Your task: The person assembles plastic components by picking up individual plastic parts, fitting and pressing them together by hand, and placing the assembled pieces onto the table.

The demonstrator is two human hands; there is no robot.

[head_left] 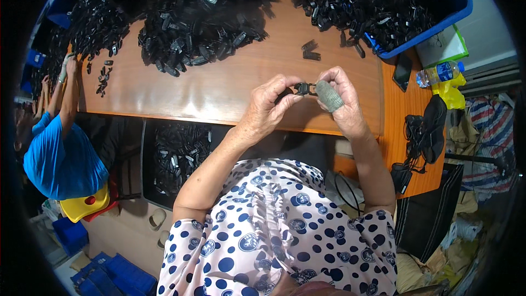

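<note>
A small black plastic buckle (pixel 302 89) is held just above the near edge of the wooden table (pixel 208 90). My left hand (pixel 268 101) pinches its left end between thumb and fingers. At the buckle's other end, where thin prongs show, my right hand (pixel 345 101) is closed with its fingertips. A grey-green knitted cover (pixel 329 96) wraps one digit of the right hand and partly hides its grip. Farther off lie a couple of loose black pieces (pixel 311 51), apart from both hands.
Heaps of black plastic parts (pixel 197 27) cover the far table. A blue bin (pixel 466 8) stands far right, near a water bottle (pixel 438 74), phone (pixel 402 71) and dark cords (pixel 419 131). Below the table is a dark crate (pixel 181 156). A co-worker in blue (pixel 66 156) works at left.
</note>
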